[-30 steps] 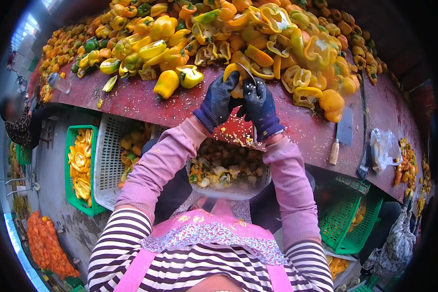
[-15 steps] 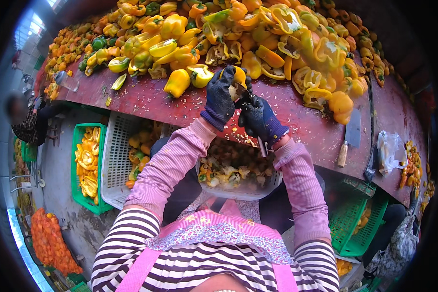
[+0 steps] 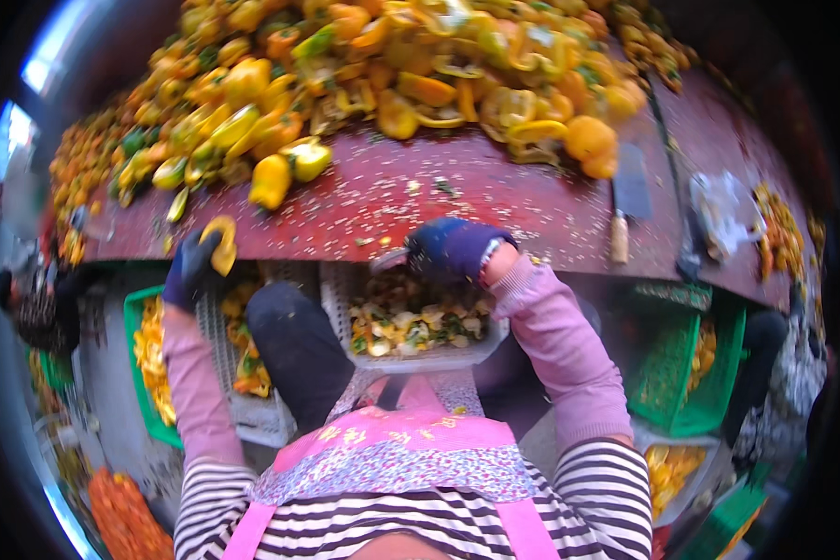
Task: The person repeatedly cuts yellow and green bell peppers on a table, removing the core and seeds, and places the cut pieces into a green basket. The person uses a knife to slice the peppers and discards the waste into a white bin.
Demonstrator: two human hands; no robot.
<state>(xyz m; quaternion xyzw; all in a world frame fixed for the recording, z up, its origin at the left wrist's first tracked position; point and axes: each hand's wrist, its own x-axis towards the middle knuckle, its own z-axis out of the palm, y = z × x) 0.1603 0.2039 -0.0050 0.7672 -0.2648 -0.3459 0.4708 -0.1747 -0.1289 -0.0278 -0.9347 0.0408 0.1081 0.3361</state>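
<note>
Fingers of the gloved left hand [image 3: 190,271] are bent around a yellow pepper piece [image 3: 221,245], left of the middle of the frame, just off the near edge of the red table [image 3: 345,229]. The fingers of the gloved right hand [image 3: 453,250], near the centre, are blurred; I cannot tell how far they close. A greyish, blurred thing [image 3: 389,262] shows at their tips.

Below the right hand, a white tub [image 3: 429,360] holds mixed pepper scraps [image 3: 411,322], pale, green and orange. At left, a green crate [image 3: 165,435] is filled with yellow pieces [image 3: 149,350]; the left forearm covers part of it. Beside it, a white crate [image 3: 263,422] holds yellow and orange peppers [image 3: 249,350], partly hidden by the left arm and a dark trouser knee [image 3: 294,336]. At right, green crates [image 3: 665,378] stand with yellow pieces visible in one; at lower right, a pale container [image 3: 712,467] holds more pieces [image 3: 672,474].

A large heap of peppers [image 3: 392,70], whole and cut, covers the upper part of the table, with seeds scattered before it. Toward the right lie a cleaver [image 3: 632,182] and a clear plastic bag [image 3: 721,215]. An orange heap [image 3: 126,513] fills the lower left, and another person [image 3: 42,303] is at the left edge.
</note>
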